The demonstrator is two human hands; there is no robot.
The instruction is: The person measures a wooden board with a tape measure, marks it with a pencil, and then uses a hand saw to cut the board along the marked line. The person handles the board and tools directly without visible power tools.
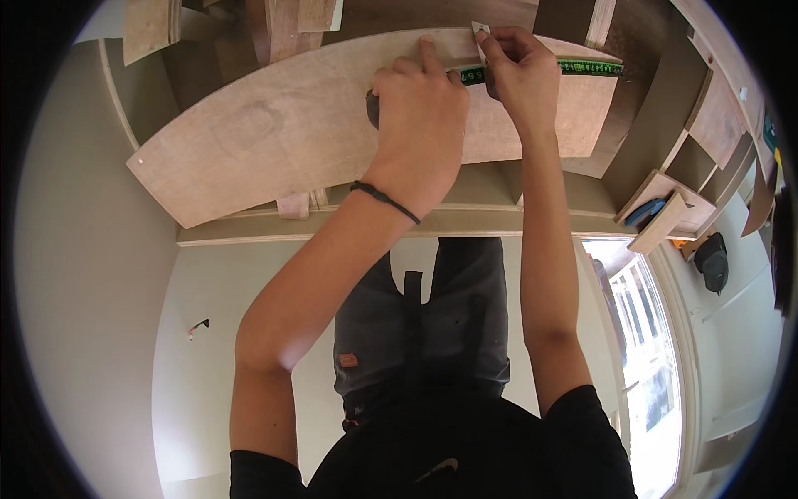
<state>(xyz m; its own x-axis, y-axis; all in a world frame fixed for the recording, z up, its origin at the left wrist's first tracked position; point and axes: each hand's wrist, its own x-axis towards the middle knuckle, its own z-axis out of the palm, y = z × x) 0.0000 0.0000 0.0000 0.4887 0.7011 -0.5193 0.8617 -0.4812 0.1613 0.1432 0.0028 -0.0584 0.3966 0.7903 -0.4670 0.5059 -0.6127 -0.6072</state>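
Observation:
A pale plywood board [258,141] with a curved upper edge lies across the wooden framework. My left hand [420,116] grips a dark tape measure case [372,106] on the board, with the index finger stretched toward the curved edge. The green tape [588,68] runs out to the board's right end. My right hand [522,79] pinches a small pale, pointed piece [480,33] at the upper edge, beside the tape; what else those fingers hold is hidden.
Wooden compartments [698,166] and loose offcuts [150,25] surround the board. A small wooden assembly [661,220] with a blue object [644,212] sits at the right. A dark bag-like object [711,262] is farther right, near a bright glazed opening [644,366].

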